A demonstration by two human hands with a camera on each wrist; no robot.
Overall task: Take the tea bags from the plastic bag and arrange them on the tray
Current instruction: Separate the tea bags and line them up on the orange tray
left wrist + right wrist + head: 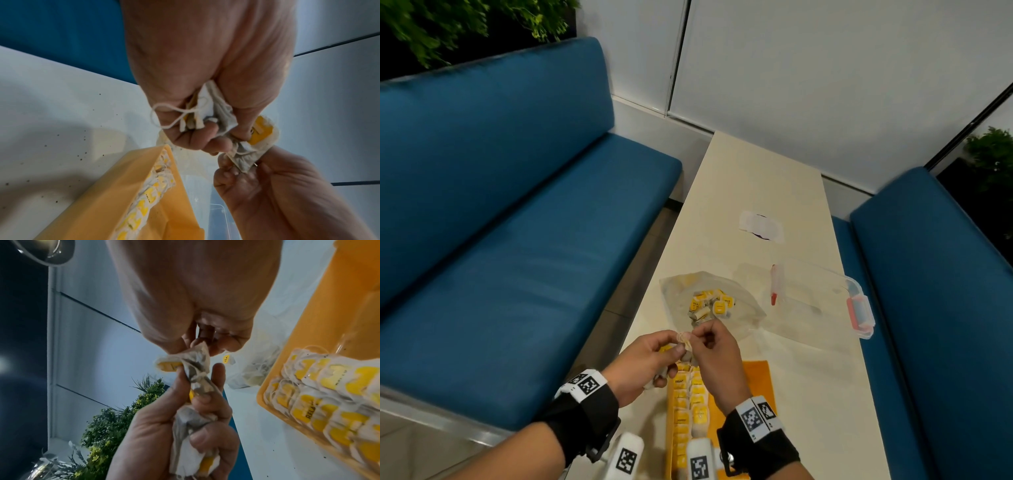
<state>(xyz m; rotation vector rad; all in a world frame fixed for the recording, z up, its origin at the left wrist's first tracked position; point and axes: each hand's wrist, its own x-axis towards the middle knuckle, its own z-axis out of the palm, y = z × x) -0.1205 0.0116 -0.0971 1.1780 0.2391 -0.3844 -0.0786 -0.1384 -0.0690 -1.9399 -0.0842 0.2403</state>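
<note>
My left hand (671, 354) grips a bunch of tea bags (207, 113) with yellow tags, raised above the table's near end. My right hand (703, 337) pinches the top corner of one tea bag (198, 356) in that bunch; a loose white string (164, 116) hangs from it. The clear plastic bag (743, 318) lies just beyond the hands with more tea bags (710, 303) inside. Below the hands sits the orange tray (758, 377), and rows of tea bags (329, 394) lie on its left part.
A clear plastic box (822, 301) with red latches stands right of the plastic bag on the cream table (756, 178). Blue benches (517, 222) flank the table. Dark crumbs speckle the tabletop near the tray.
</note>
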